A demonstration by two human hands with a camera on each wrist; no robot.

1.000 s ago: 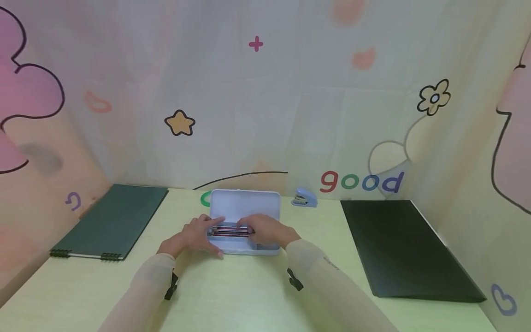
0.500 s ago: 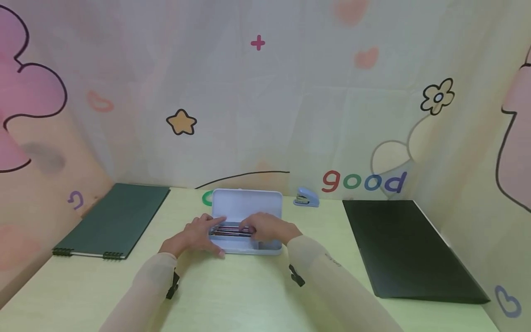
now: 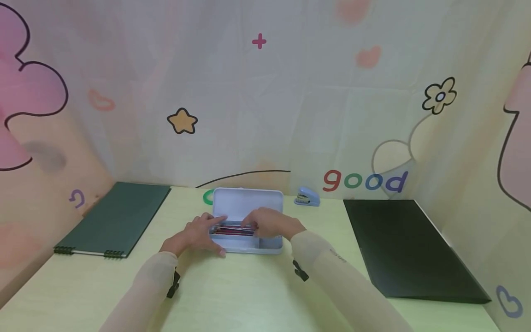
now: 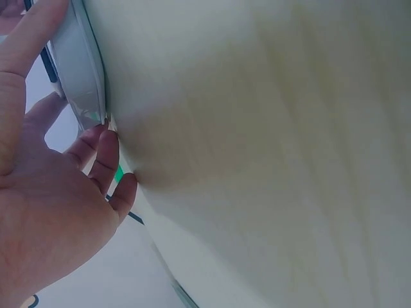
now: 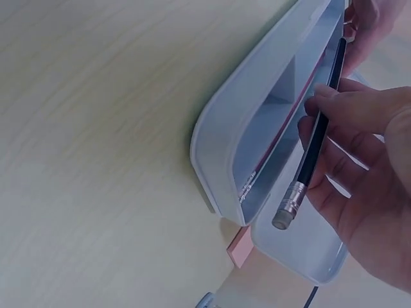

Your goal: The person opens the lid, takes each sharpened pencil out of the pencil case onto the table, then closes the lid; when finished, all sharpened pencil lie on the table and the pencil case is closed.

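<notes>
Near the bench's [image 3: 249, 295] middle, the left hand [image 3: 195, 236] rests spread against the open pencil case [image 3: 248, 207]; the right hand [image 3: 269, 223] has lifted slightly, pinching a black pencil [image 5: 318, 138] above the case's tray, apparently taking it out.

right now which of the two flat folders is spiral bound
The green folder on the left: it has dark spiral coils along its near edge. The black folder on the right shows a plain edge, no coils.
</notes>
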